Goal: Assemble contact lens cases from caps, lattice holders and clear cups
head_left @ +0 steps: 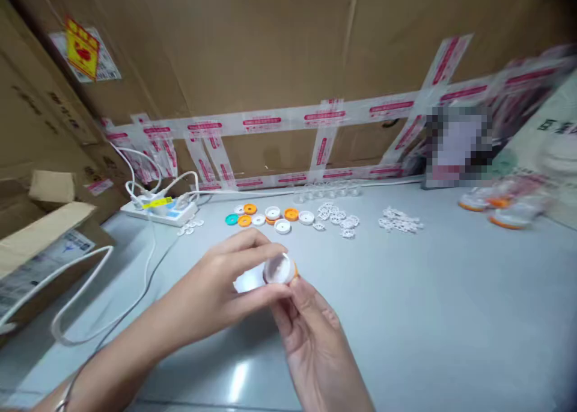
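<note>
In front of me, low over the grey table, my left hand [238, 273] curves its thumb and fingers around a small round white cup-like piece [278, 270]. Its hollow side faces me, and an orange edge shows at its right. The fingertips of my right hand [313, 334] press on the lower right side of the same piece. Whatever lies inside the hollow is too small to make out. Beyond my hands lie several round caps [282, 226] in white, orange and teal. Small white openwork parts [347, 221] lie in a group right of them.
A white power strip [162, 209] with cables stands at the left, near small white discs [190, 227]. Clear cylinders [329, 190] line the back. More white parts [400, 219] and blurred orange-rimmed pieces [509, 219] lie rightward. Cardboard [270, 51] walls the back; an open carton [49, 249] sits left.
</note>
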A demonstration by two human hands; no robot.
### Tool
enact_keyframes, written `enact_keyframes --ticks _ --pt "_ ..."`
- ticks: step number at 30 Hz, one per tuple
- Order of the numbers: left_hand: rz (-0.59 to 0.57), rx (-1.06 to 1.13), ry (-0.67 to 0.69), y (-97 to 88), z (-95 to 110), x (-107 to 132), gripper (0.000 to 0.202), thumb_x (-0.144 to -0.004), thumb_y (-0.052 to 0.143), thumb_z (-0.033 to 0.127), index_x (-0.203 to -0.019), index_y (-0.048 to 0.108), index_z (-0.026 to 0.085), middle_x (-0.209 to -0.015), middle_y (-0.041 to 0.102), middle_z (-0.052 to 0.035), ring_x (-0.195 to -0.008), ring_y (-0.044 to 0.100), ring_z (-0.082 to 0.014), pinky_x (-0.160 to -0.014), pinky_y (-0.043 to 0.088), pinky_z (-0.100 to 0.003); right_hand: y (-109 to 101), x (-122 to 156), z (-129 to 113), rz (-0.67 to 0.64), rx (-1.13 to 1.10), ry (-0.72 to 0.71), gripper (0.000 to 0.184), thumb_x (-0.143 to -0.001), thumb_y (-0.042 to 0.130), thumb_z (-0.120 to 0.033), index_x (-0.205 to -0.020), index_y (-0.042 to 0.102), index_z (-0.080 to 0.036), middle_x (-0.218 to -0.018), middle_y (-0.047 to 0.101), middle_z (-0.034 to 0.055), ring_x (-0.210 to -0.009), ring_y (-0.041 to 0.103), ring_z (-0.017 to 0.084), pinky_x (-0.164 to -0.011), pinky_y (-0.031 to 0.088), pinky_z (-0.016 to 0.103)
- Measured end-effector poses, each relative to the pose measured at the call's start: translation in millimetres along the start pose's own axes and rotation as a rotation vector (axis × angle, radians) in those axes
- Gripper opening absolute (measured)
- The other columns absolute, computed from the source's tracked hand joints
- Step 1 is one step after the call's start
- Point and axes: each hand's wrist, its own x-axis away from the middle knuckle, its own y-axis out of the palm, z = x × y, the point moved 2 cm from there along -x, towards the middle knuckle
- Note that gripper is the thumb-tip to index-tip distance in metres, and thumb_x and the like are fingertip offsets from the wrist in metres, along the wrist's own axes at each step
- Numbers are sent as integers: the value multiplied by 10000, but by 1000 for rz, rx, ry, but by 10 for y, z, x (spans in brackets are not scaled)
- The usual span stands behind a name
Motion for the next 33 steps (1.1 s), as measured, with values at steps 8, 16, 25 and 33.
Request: enact_keyframes --ticks 8,16,25,33 --pt "21 52 -5 307 -214 -63 248 -811 551 187 -1046 601 127 -923 584 -72 -834 568 -146 -765 459 -254 -145 -27 -137 -9 132 84 250 -568 783 -211 -809 722 -191 -994 694 40 -1032 609 179 -897 501 262" --pt "-69 28 -88 579 -375 -188 242 -771 561 242 -977 645 147 -852 574 -58 -739 563 -155 -695 448 -257 -227 -48 -619 -89 481 218 173 -650 708 -193 -804 702 -112 -939 699 99 -970 635 181 -932 474 258" --pt "-6 -42 -93 651 -427 -208 312 -731 552 199 -1027 643 167 -839 576 -60 -785 552 -188 -719 440 -278 -394 -289 -1397 -70 1009 -205 353 -665 682 -341 -982 635 -193 -1100 647 81 -1004 608 215 -920 466 354" --pt "-31 -78 -100 649 -440 -161 468 -778 519 244 -1225 523 105 -962 595 -109 -906 550 -218 -829 449 -326 -583 -965 -2280 -208 2313 -869 284 -734 529 -286 -938 687 -165 -925 658 110 -819 617 237 -785 474 368"
